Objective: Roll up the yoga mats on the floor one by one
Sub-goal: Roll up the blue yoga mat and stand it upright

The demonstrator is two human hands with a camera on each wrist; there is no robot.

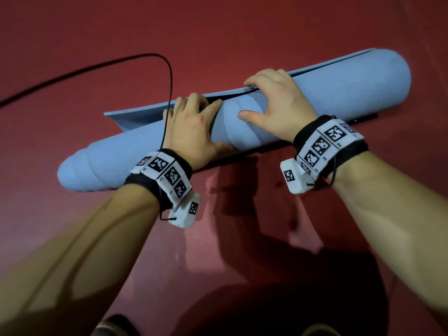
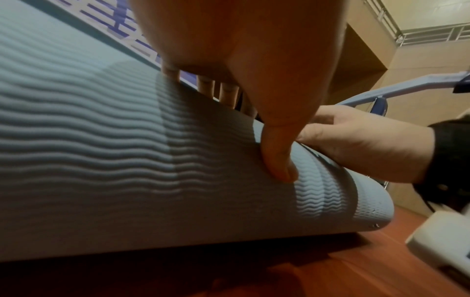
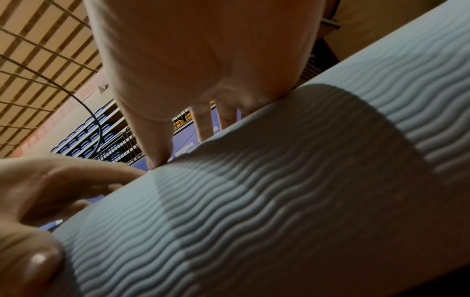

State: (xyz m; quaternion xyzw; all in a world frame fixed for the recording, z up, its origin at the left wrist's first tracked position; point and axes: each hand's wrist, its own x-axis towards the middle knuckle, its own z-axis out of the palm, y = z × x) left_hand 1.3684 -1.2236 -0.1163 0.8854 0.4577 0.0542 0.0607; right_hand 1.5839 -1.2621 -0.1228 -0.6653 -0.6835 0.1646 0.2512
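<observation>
A light blue yoga mat [image 1: 339, 93] with a wavy texture lies on the red floor, rolled into a thick tube that runs from lower left to upper right. A short loose flap [image 1: 135, 117] sticks out along its far side. My left hand [image 1: 198, 127] grips the middle of the roll, fingers over the top at the flap's edge, thumb on the near side. My right hand [image 1: 269, 100] grips it just to the right, fingers hooked over the flap, thumb spread on the roll. The wrist views show the mat [image 2: 101, 160] [image 3: 279, 201] under each thumb.
A black cable [image 1: 167, 76] loops from my left wrist across the red floor [image 1: 218, 32] behind the roll. The roll's left end is stepped, with inner layers poking out. My shoes [image 1: 114, 326] show at the bottom edge. Railings and blue seats appear far off.
</observation>
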